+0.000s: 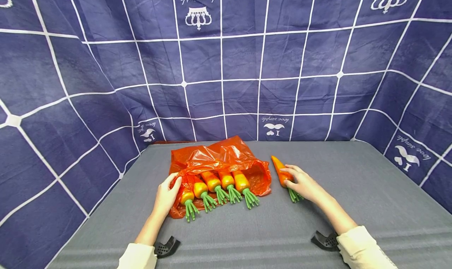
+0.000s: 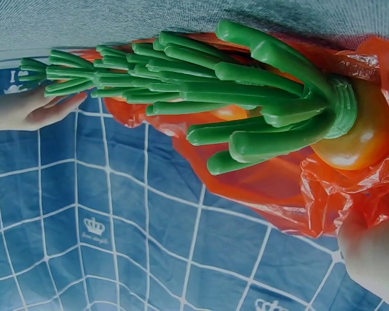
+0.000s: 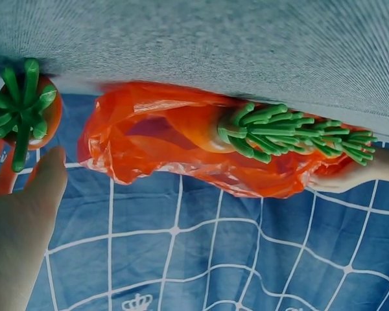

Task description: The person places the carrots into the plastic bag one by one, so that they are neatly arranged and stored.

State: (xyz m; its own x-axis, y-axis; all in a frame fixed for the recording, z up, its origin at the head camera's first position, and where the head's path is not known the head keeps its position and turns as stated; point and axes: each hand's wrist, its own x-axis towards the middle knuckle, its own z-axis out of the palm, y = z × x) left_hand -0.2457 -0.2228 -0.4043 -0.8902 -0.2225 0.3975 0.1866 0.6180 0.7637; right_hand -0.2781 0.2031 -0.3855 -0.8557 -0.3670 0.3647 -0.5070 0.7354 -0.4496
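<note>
An open red plastic bag (image 1: pixel 226 147) lies on the table with several toy carrots (image 1: pixel 241 181) side by side in its mouth, green tops sticking out toward me. My left hand (image 1: pixel 167 194) grips the left edge of the bag mouth between thumb and fingers, beside the leftmost carrot. To the right of the bag a single carrot (image 1: pixel 279 165) lies on the table, tip pointing away. My right hand (image 1: pixel 304 184) holds it near its thick end, fingers over it and thumb on the near side. In the right wrist view that carrot's green top (image 3: pixel 21 113) shows between the fingers.
The grey cloth-covered table (image 1: pixel 353 175) carries the bag and carrots. A blue curtain (image 1: pixel 243 65) with white lines hangs behind and along both sides. Black straps (image 1: pixel 167 247) are on the wrists by the cream sleeves (image 1: pixel 363 247).
</note>
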